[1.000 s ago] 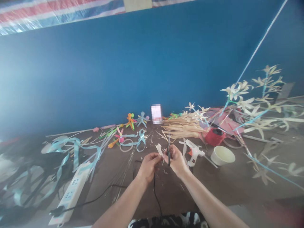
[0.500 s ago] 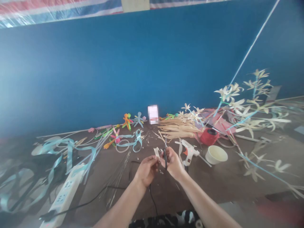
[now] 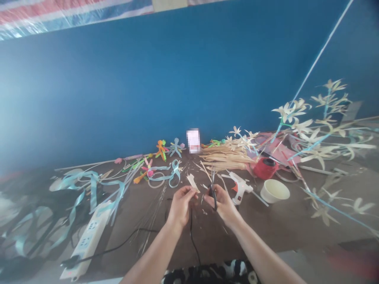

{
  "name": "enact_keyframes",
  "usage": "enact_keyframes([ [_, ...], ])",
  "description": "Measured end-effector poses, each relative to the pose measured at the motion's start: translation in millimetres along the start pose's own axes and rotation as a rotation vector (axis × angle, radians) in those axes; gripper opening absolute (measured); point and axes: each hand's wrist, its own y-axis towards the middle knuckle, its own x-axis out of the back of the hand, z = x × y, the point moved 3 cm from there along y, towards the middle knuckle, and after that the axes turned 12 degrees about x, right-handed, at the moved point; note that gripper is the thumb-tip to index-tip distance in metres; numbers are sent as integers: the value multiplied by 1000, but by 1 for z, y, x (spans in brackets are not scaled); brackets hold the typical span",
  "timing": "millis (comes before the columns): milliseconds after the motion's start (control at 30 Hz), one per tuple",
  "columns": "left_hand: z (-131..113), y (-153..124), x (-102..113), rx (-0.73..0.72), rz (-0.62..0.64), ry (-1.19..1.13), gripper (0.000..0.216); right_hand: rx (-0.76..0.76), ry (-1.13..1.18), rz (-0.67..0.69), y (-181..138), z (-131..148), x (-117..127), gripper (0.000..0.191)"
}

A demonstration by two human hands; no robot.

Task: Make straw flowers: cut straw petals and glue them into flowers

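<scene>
Between the thumb and fingers of my left hand (image 3: 182,203) is pinched a small pale strip (image 3: 193,182), cream in colour, its free end pointing up and away. My right hand (image 3: 223,203) is closed around the dark handles of a pair of scissors (image 3: 212,193). The scissor blades point upward, away from me, a little to the right of the strip and apart from it. Tiny pale scraps (image 3: 204,212) lie on the dark table below my hands. Just right of my right hand lies a white glue gun (image 3: 242,188) with an orange trigger.
A cream bowl (image 3: 275,192) and a red roll (image 3: 265,169) stand to the right. Pale strips (image 3: 227,157) are piled at the back. Flower stems (image 3: 314,144) spread at the right. Blue ribbon (image 3: 93,189), a white power strip (image 3: 89,240) and pipe-cleaner figures (image 3: 161,150) lie left.
My hands have drawn apart, the right one with the scissors moving right, away from the strip. The strip in my left hand now shows more fully. The whole view has shifted slightly.
</scene>
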Motion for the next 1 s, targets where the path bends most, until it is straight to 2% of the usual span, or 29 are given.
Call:
enact_keyframes([
  [167, -4, 5, 9, 17, -31, 30, 22, -36, -179, 133, -16, -13, 8, 26],
  [333, -2, 8, 11, -12, -53, 32, 23, -123, -267, 196, -28, -28, 18, 25],
  [467, -2, 9, 11, -13, -62, 42, 21, -177, -271, 212, -35, -34, 23, 26],
  [1000, -2, 9, 12, 2, -47, 23, 18, -174, -302, 216, -37, -21, 21, 28],
])
